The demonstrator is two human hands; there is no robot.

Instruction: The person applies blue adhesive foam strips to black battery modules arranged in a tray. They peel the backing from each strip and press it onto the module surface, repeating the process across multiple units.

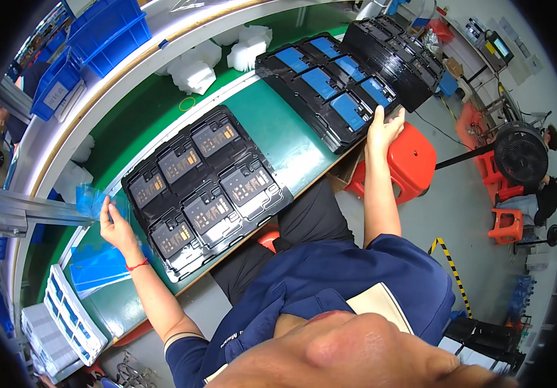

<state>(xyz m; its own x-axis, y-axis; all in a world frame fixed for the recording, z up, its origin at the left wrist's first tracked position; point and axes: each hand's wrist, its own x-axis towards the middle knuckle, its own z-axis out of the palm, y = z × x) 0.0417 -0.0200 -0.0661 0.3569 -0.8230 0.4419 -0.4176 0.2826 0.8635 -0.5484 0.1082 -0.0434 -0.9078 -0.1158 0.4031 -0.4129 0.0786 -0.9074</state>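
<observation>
My left hand (118,227), a red string on its wrist, is raised beside the bench's left part, fingertips closed on a thin see-through blue film (91,200). Right of it lies a black moulded tray (179,179) with several dark flat battery packs (204,211) in two rows. My right hand (384,134) is at the near right corner of a second black tray (334,141), thumb and fingers apart, holding nothing. Blue sheets cover the packs (349,111) in that tray. Whether the right hand touches the tray's rim, I cannot tell.
More blue sheets (100,266) lie on the green bench near a white rack (71,313). Stacked black trays (391,61) stand at the far right. White foam bags (193,66) and blue bins (107,32) line the back. A red stool (411,161) is beside my right arm.
</observation>
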